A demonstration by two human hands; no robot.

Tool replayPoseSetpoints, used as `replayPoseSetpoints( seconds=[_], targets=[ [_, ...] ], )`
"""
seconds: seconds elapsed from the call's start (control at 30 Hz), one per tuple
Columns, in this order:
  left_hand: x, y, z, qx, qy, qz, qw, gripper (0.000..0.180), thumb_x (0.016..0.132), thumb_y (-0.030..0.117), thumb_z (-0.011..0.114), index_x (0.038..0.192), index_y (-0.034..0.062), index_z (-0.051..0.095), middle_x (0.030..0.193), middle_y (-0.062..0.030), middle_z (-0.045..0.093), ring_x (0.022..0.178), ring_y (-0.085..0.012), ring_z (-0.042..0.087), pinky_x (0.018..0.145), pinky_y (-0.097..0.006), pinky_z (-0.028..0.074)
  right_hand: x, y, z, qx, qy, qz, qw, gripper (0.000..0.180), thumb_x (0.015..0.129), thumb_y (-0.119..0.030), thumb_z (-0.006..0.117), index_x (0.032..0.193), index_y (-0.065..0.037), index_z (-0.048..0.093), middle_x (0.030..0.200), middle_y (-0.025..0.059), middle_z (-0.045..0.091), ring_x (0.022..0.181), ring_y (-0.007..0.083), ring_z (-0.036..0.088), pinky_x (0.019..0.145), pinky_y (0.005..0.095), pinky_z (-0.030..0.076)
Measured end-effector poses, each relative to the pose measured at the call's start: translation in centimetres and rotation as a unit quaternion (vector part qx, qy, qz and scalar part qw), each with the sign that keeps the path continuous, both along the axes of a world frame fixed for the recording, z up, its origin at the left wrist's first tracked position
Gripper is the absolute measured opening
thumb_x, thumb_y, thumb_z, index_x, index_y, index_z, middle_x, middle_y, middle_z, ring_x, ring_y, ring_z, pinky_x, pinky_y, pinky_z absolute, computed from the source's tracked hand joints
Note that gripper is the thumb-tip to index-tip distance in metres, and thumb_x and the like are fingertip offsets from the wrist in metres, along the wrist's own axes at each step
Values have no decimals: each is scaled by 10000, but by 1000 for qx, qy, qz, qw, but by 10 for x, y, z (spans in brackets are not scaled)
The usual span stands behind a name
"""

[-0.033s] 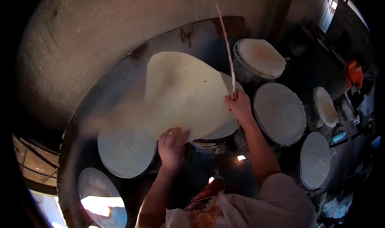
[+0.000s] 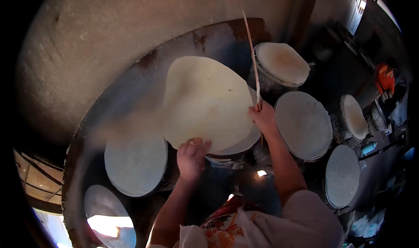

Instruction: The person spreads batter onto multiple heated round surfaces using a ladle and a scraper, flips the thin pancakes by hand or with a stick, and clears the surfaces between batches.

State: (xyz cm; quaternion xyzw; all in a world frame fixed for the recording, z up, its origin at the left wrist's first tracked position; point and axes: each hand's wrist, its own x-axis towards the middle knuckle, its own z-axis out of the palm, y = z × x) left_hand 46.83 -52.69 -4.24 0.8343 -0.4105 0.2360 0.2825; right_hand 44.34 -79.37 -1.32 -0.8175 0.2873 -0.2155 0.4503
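Observation:
A large, thin, pale sheet of flatbread [image 2: 214,104] spreads out in front of me, over a round griddle [image 2: 244,146] whose near right rim shows beneath it. At the sheet's near edge, my left hand [image 2: 191,160] has its fingers closed on the dough. My right hand [image 2: 263,118] is by the right edge, closed around a long thin wooden stick [image 2: 252,47] that points up and away. Its thumb side is close to the sheet; whether it also grips the sheet I cannot tell. A brownish blur veils the sheet's left part.
Round griddles with pale sheets stand at the left [image 2: 136,167], right [image 2: 303,125], far right [image 2: 354,117] and near right [image 2: 342,176]. A bare metal disc [image 2: 109,217] catches sunlight at the lower left. Browned flatbread [image 2: 283,62] lies at the back right. A curved wall [image 2: 113,43] bounds the far side.
The flatbread sheet has shifted a little to the right. Both hands have moved slightly right with it, and the stick's tip has swung right and a bit lower.

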Motion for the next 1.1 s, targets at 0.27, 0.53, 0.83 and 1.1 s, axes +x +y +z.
replayPoseSetpoints(
  seconds=[0.27, 0.53, 0.83, 1.1],
  targets=[
    [6, -15, -59, 162, 63, -40, 984, 497, 605, 122, 651, 1079, 274, 645, 1176, -36, 533, 1097, -276, 484, 893, -436, 397, -175, -121, -59, -89, 100, -75, 988, 352, 747, -232, 689, 1075, -110, 641, 777, 141, 634, 728, 292, 623, 648, 349, 476],
    [27, -19, -57, 170, 25, -76, 982, 512, 535, 80, 614, 1022, 232, 663, 1124, -49, 556, 1042, -284, 514, 860, -411, 429, -177, -157, -55, -129, 206, 13, 970, 286, 767, -286, 650, 1022, -157, 663, 822, 127, 645, 775, 298, 616, 700, 388, 488],
    [19, -45, -53, 203, 73, -124, 969, 608, 548, 157, 663, 1141, 274, 597, 1178, -68, 522, 1071, -286, 485, 892, -478, 380, 82, -179, -66, -34, 36, 211, 976, 558, 700, -440, 688, 1094, -52, 618, 996, 148, 647, 934, 260, 622, 805, 342, 478],
    [-4, -41, -36, 172, 128, -28, 976, 544, 601, 223, 686, 1138, 264, 614, 1208, -48, 515, 1102, -265, 475, 903, -447, 384, 136, -134, -68, -94, 123, 262, 952, 236, 659, -245, 637, 719, -19, 606, 685, 182, 596, 700, 348, 593, 632, 390, 471]
  ],
)
